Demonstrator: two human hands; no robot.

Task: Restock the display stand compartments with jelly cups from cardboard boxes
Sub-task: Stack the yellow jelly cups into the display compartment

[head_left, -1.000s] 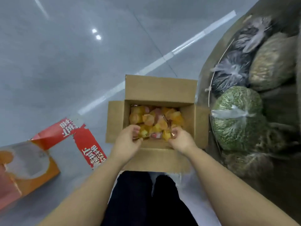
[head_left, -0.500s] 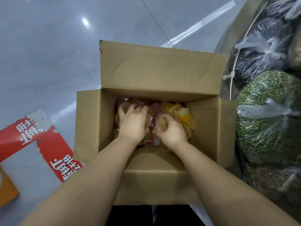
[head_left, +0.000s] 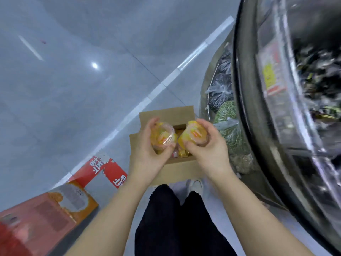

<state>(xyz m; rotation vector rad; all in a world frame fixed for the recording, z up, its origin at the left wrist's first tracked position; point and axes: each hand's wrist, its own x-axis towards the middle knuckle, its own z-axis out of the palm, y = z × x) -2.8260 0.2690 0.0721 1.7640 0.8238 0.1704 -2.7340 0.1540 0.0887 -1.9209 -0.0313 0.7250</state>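
Two handfuls of clear plastic jelly cups with yellow and orange filling are up above the open brown cardboard box [head_left: 173, 169] on the grey floor. The left hand [head_left: 147, 152] curls round one cluster of cups [head_left: 163, 137], the right hand [head_left: 208, 150] round the other [head_left: 195, 135]. More cups lie in the box below, so the job looks only partly done. The round display stand with clear curved panels [head_left: 287, 111] rises just to the right; these handfuls have not reached a compartment. A red and orange printed carton [head_left: 46, 218] lies on the floor to the left.
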